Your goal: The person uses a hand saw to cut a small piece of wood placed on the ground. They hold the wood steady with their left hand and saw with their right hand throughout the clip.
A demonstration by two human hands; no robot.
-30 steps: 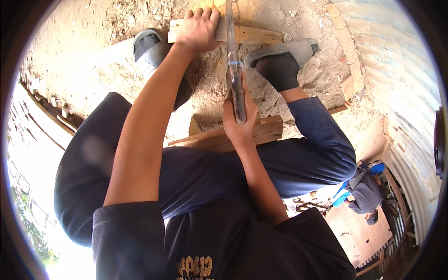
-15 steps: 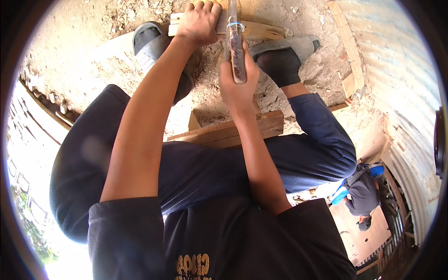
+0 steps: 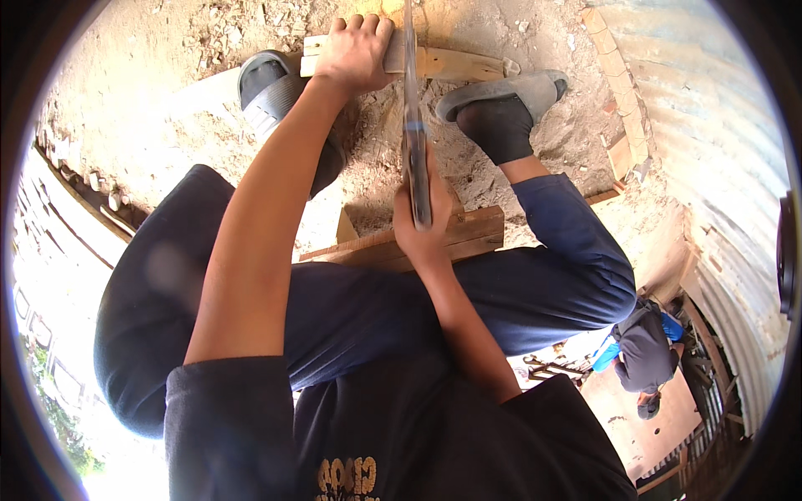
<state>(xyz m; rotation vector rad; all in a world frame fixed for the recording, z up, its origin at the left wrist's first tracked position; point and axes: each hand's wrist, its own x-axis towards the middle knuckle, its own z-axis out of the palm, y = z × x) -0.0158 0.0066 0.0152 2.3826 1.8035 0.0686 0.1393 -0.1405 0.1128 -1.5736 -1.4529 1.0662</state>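
Observation:
My left hand grips a pale piece of wood lying across the ground at the top of the view, its fingers curled over the far edge. My right hand is closed round the handle of a long narrow handsaw, seen almost edge-on and smeared by motion. The saw's blade crosses the wood just right of my left hand, and its far end runs out of the picture. Yellowish sawdust shows beyond the wood. The cut itself cannot be made out.
My sandalled feet, left and right, stand either side. A wooden beam lies nearer me. Wood chips litter the dirt. Corrugated metal sheeting stands at right; another person is at lower right by a board.
My right hand has drawn the saw back toward me, away from the wood. My left hand has stayed on the wood, almost unmoved.

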